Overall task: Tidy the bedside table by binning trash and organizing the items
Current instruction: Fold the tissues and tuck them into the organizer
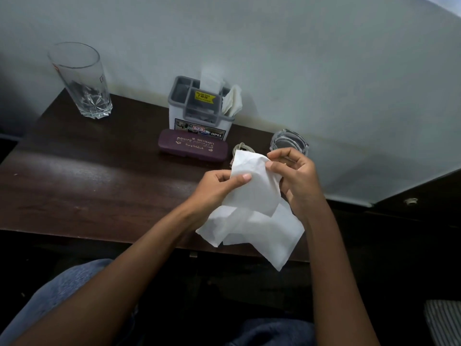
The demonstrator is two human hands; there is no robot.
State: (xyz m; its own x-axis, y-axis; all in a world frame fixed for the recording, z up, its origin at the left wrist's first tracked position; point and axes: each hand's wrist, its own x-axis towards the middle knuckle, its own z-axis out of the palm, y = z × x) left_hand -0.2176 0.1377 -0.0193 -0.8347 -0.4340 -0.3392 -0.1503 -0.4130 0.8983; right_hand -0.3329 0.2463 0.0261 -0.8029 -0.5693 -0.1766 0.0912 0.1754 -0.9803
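Denim-covered knees (64, 290) fill the bottom of my view, and above them my two forearms reach out over the front edge of the dark wooden bedside table (74, 191). Between the hands I hold a white tissue (254, 211), lifted clear of the surface near its front right corner. My left hand (217, 186) pinches the tissue's left side, thumb pressed on top against the curled fingers. My right hand (296, 176) pinches its upper right edge between thumb and fingertips. The loose lower part of the tissue hangs down past the table's front edge, below both wrists.

Behind the hands, toward the back edge, a maroon spectacle case (193, 148) lies flat just in front of a white and grey plastic organizer (199, 113), which stands against the wall and has paper sticking out of its compartments. At the back left corner stands a tall clear glass (79, 78). Near the back right corner a glass ashtray (289, 143) sits just beyond my right fingers. Something pale and coiled (243, 147) peeks out behind the tissue; I cannot tell what.
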